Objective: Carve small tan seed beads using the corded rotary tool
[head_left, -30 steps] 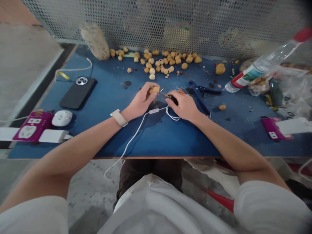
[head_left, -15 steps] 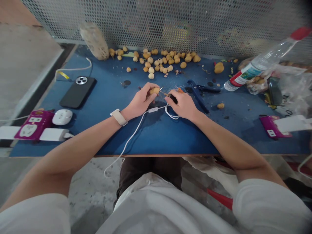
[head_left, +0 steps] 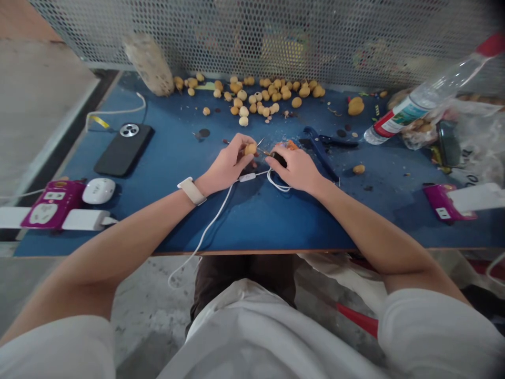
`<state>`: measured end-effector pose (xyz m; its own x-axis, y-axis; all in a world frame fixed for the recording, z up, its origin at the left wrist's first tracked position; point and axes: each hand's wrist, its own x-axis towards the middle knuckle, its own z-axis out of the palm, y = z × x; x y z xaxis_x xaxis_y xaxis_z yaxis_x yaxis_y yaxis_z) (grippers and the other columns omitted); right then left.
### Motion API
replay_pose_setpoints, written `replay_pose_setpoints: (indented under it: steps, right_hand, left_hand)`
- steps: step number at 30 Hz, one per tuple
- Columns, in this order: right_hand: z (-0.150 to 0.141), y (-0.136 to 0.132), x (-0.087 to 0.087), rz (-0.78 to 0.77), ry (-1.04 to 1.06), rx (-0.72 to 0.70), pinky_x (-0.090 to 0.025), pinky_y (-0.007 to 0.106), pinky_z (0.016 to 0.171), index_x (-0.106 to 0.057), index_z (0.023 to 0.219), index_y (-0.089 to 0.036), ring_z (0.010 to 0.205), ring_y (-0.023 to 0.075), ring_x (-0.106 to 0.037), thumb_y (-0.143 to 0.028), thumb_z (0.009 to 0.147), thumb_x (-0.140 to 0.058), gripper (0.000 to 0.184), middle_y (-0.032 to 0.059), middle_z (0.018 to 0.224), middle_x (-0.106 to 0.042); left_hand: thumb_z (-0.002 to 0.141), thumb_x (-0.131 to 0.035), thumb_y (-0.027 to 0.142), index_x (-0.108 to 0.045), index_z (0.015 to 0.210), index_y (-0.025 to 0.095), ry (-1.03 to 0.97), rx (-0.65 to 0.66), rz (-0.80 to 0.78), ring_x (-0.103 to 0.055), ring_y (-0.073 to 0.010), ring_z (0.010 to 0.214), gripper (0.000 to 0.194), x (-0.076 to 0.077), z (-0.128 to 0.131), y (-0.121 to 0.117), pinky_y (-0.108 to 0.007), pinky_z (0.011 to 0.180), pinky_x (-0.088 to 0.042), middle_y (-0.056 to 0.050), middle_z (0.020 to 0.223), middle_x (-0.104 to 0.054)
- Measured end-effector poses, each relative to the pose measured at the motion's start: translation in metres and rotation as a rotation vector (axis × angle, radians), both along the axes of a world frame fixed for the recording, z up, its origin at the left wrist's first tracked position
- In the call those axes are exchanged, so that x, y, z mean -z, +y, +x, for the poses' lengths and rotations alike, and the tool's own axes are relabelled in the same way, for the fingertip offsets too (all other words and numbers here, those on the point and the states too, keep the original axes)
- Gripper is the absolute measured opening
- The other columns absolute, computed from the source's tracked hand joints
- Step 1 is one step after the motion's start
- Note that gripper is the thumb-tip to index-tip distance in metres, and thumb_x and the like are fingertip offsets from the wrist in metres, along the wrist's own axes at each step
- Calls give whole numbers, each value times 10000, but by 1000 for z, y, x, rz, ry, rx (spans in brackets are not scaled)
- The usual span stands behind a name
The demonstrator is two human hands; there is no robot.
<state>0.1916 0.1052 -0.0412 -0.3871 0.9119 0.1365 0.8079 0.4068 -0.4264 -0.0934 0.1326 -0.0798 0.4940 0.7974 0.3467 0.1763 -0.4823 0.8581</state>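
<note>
Near the middle of the table, my left hand (head_left: 231, 160) is closed on a small tan gourd (head_left: 250, 149), pinched between thumb and fingers. My right hand (head_left: 295, 167) grips a dark-handled tool (head_left: 279, 159) whose thin metal tip (head_left: 263, 152) points left at the gourd; whether it touches cannot be made out. Another thin pointed metal piece (head_left: 260, 142) sticks up beside the gourd, its lower end hidden. A white cord (head_left: 213, 225) with an inline switch (head_left: 248, 177) runs below both hands and loops under the right one.
Several small gourds (head_left: 276, 95) lie along the perforated metal panel (head_left: 221, 42). Blue-handled pliers (head_left: 321, 152) rest right of my hands. A phone (head_left: 124, 152), earbud case (head_left: 98, 190) and purple power adapter (head_left: 55, 202) sit left; a water bottle (head_left: 410, 116) leans at right.
The view has shifted slightly. Both hands keep nearly the same place and grip, with the tool tip still beside the gourd.
</note>
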Motion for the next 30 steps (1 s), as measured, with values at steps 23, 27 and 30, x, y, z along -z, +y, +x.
replay_pose_setpoints:
  steps: [23,27,30]
  right_hand:
    - [-1,0,-4,-37,2,-10,-507,434,878,-828,1277,-263,989,361,-785,-631,1302,-583,443,125,1058,-866]
    - [0,0,-4,-43,7,-20,-500,431,851,-830,1272,-263,975,359,-780,-647,1302,-574,463,124,1038,-866]
    - [1,0,-4,-39,-2,-26,-494,433,844,-824,1262,-262,949,353,-771,-651,1299,-567,468,121,1016,-857]
  left_hand:
    - [1280,-726,262,-687,1541,249,33,-20,7,-929,-205,1092,265,-6,0,-4,-380,1038,-767,-110,1396,-886]
    - [1289,-742,295,-684,1526,259,31,-27,-3,-928,-206,1094,247,-5,0,-3,-380,1043,-766,-106,1381,-881]
    - [1287,-724,286,-678,1520,258,29,-23,8,-924,-201,1088,238,-5,0,-3,-386,1050,-766,-108,1386,-875]
